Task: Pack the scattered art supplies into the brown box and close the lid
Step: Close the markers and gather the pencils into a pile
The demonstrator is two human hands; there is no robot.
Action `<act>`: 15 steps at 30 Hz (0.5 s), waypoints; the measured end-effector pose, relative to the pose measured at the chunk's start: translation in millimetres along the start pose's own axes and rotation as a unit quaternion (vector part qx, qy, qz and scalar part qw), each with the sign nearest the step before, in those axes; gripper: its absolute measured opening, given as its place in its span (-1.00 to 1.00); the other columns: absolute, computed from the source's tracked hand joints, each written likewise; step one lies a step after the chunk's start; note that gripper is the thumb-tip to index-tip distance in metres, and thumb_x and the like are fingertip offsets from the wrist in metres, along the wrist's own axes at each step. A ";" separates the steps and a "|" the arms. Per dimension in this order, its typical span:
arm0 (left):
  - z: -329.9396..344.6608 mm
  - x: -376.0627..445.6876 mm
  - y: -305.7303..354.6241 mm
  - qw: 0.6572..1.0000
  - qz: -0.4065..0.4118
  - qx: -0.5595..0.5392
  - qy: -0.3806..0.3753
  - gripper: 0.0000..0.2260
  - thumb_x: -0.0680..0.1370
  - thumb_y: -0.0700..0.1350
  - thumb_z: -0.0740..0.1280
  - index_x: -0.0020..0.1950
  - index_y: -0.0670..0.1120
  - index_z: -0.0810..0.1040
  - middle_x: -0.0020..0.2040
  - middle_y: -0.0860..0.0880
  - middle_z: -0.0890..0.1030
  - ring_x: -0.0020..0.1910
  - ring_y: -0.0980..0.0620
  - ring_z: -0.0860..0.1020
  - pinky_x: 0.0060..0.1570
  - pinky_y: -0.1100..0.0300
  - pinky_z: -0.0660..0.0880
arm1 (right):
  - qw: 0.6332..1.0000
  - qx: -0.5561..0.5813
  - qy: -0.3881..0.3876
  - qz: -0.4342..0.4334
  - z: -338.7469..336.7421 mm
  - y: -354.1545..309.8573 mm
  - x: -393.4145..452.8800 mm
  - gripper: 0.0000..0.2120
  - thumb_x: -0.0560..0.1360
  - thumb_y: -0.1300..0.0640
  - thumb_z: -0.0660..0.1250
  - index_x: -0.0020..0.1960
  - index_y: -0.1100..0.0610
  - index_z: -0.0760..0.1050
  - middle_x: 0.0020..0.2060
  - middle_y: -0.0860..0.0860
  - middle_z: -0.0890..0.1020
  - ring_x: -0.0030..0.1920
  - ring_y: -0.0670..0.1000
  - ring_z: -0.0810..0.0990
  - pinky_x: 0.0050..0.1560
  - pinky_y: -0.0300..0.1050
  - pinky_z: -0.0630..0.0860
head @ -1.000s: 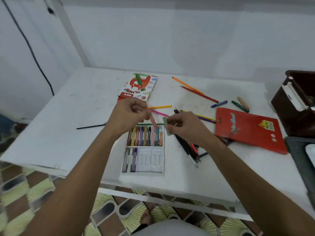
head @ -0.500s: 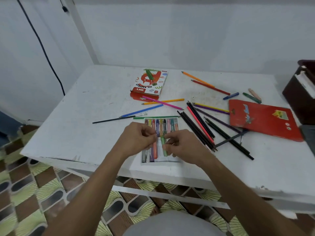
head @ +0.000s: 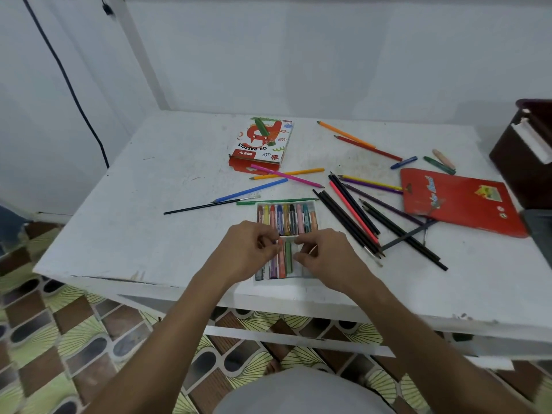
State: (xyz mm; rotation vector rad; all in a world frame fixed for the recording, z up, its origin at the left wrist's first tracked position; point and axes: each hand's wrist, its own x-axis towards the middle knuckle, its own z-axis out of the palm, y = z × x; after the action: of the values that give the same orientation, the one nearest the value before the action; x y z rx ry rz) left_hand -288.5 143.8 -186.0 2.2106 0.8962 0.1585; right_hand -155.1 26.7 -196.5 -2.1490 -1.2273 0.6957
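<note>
A white pastel tray lies near the table's front edge. Its far row is full of coloured pastels; its near row holds several. My left hand pinches the far end of a pink pastel lying in the near row. My right hand has curled fingers pinching the green pastel beside it. The brown box stands at the right edge, partly cut off. Loose coloured pencils lie scattered right of the tray.
An oil pastels carton with a green pastel on it lies at the back. A red pencil packet lies at the right. Blue, green and peach pastels lie behind it. A thin black brush lies left of the tray.
Both hands came down from above the tray's far end to its near row. The pink and green pastels they carried now lie in the near slots.
</note>
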 end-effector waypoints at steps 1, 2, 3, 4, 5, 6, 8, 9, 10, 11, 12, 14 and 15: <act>-0.4 -2.1 -2.1 1.000 0.003 0.002 -0.003 -0.85 0.51 -0.10 0.40 0.06 -0.03 0.65 -0.23 0.07 0.63 -0.27 0.14 0.57 -0.27 0.34 0.48 | 1.000 -0.002 -0.005 -0.005 -1.3 -0.8 -0.8 -0.69 0.49 0.12 0.39 0.23 0.09 0.56 -0.16 -0.05 0.59 -0.29 -0.19 0.49 -0.31 -0.50 0.34; -0.7 -3.9 -3.5 1.000 0.006 0.004 -0.007 -0.84 0.51 -0.09 0.40 0.08 -0.02 0.65 -0.23 0.08 0.63 -0.29 0.15 0.56 -0.30 0.38 0.45 | 1.000 0.000 -0.017 -0.012 -2.3 -2.0 -1.2 -0.70 0.49 0.13 0.39 0.22 0.05 0.56 -0.17 -0.05 0.58 -0.30 -0.18 0.47 -0.31 -0.48 0.35; -0.8 -5.3 -4.2 1.000 0.011 0.004 -0.013 -0.82 0.51 -0.08 0.40 0.10 0.00 0.64 -0.23 0.08 0.63 -0.29 0.16 0.56 -0.31 0.38 0.44 | 0.999 0.003 -0.030 -0.023 -2.8 -3.2 -1.5 -0.70 0.49 0.13 0.38 0.22 0.01 0.56 -0.17 -0.03 0.56 -0.31 -0.17 0.45 -0.31 -0.44 0.36; -0.4 -6.2 -4.4 1.000 0.016 0.005 -0.020 -0.80 0.51 -0.07 0.40 0.13 0.02 0.64 -0.22 0.08 0.63 -0.29 0.15 0.56 -0.30 0.36 0.45 | 0.999 0.007 -0.043 -0.033 -3.1 -4.2 -1.7 -0.68 0.49 0.14 0.38 0.23 -0.03 0.55 -0.18 -0.02 0.54 -0.32 -0.15 0.43 -0.30 -0.40 0.37; 0.2 -6.8 -3.8 0.999 0.021 0.007 -0.028 -0.78 0.51 -0.07 0.40 0.15 0.05 0.63 -0.21 0.07 0.62 -0.29 0.14 0.56 -0.28 0.32 0.48 | 0.998 0.008 -0.053 -0.041 -3.2 -5.1 -1.9 -0.65 0.48 0.15 0.38 0.24 -0.08 0.54 -0.19 0.00 0.52 -0.33 -0.13 0.42 -0.30 -0.38 0.36; 0.9 -7.3 -2.9 0.999 0.026 0.013 -0.035 -0.77 0.52 -0.07 0.39 0.17 0.08 0.61 -0.20 0.06 0.62 -0.29 0.13 0.55 -0.27 0.29 0.49 | 0.997 0.004 -0.058 -0.046 -3.0 -5.5 -1.6 -0.63 0.48 0.16 0.37 0.26 -0.11 0.52 -0.20 0.04 0.51 -0.33 -0.11 0.41 -0.30 -0.38 0.35; 2.6 -7.7 -1.4 0.998 0.032 0.030 -0.044 -0.73 0.53 -0.07 0.38 0.22 0.13 0.58 -0.18 0.03 0.62 -0.28 0.11 0.56 -0.24 0.25 0.51 | 0.997 -0.012 -0.061 -0.052 -2.1 -4.3 -0.6 -0.61 0.49 0.13 0.37 0.27 -0.16 0.49 -0.19 0.04 0.47 -0.31 -0.11 0.40 -0.31 -0.39 0.32; 3.3 -7.5 -1.5 0.998 0.032 0.037 -0.046 -0.72 0.54 -0.06 0.37 0.24 0.15 0.57 -0.15 0.01 0.63 -0.27 0.09 0.56 -0.23 0.24 0.52 | 0.997 -0.019 -0.061 -0.053 -0.9 -3.5 -0.2 -0.61 0.49 0.11 0.37 0.28 -0.18 0.48 -0.18 0.01 0.43 -0.28 -0.13 0.39 -0.30 -0.38 0.29; 3.6 -7.3 -1.9 0.997 0.033 0.044 -0.048 -0.70 0.54 -0.06 0.36 0.25 0.16 0.55 -0.13 -0.01 0.64 -0.26 0.08 0.57 -0.23 0.24 0.52 | 0.996 -0.025 -0.060 -0.054 0.7 -2.4 0.3 -0.60 0.49 0.08 0.37 0.28 -0.20 0.47 -0.15 -0.02 0.40 -0.25 -0.14 0.39 -0.28 -0.37 0.29; 3.6 -7.0 -2.3 0.997 0.035 0.051 -0.050 -0.70 0.54 -0.05 0.36 0.27 0.17 0.54 -0.13 -0.01 0.64 -0.27 0.08 0.57 -0.26 0.25 0.50 | 0.996 -0.030 -0.058 -0.058 2.0 -0.7 1.1 -0.60 0.49 0.06 0.37 0.29 -0.21 0.45 -0.10 -0.02 0.40 -0.21 -0.14 0.40 -0.24 -0.35 0.32; 3.7 -6.7 -2.4 0.996 0.037 0.058 -0.051 -0.69 0.55 -0.05 0.35 0.27 0.18 0.53 -0.15 0.00 0.62 -0.29 0.08 0.55 -0.30 0.28 0.47 | 0.996 -0.041 -0.054 -0.061 3.6 1.6 2.3 -0.59 0.48 0.03 0.37 0.29 -0.24 0.44 -0.04 -0.02 0.41 -0.15 -0.12 0.42 -0.17 -0.31 0.38; 3.5 -5.4 -2.3 0.996 0.038 0.067 -0.048 -0.69 0.54 -0.04 0.36 0.27 0.17 0.54 -0.19 0.06 0.56 -0.32 0.12 0.52 -0.33 0.34 0.40 | 0.995 -0.068 -0.047 -0.059 4.3 4.6 4.9 -0.59 0.46 -0.04 0.37 0.28 -0.28 0.43 0.05 -0.04 0.42 -0.01 -0.08 0.46 -0.02 -0.19 0.48; 3.4 -4.6 -2.1 0.996 0.037 0.070 -0.045 -0.69 0.53 -0.03 0.37 0.27 0.17 0.54 -0.21 0.09 0.52 -0.32 0.13 0.50 -0.33 0.34 0.38 | 0.994 -0.074 -0.048 -0.057 3.7 5.3 5.8 -0.59 0.45 -0.05 0.38 0.27 -0.29 0.43 0.06 -0.05 0.42 0.02 -0.07 0.46 0.01 -0.16 0.49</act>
State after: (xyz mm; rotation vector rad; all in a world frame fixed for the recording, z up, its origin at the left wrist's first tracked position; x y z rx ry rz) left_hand -291.9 139.9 -189.1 2.3620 0.7983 0.0299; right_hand -151.9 30.4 -203.7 -2.1643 -1.4837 0.6854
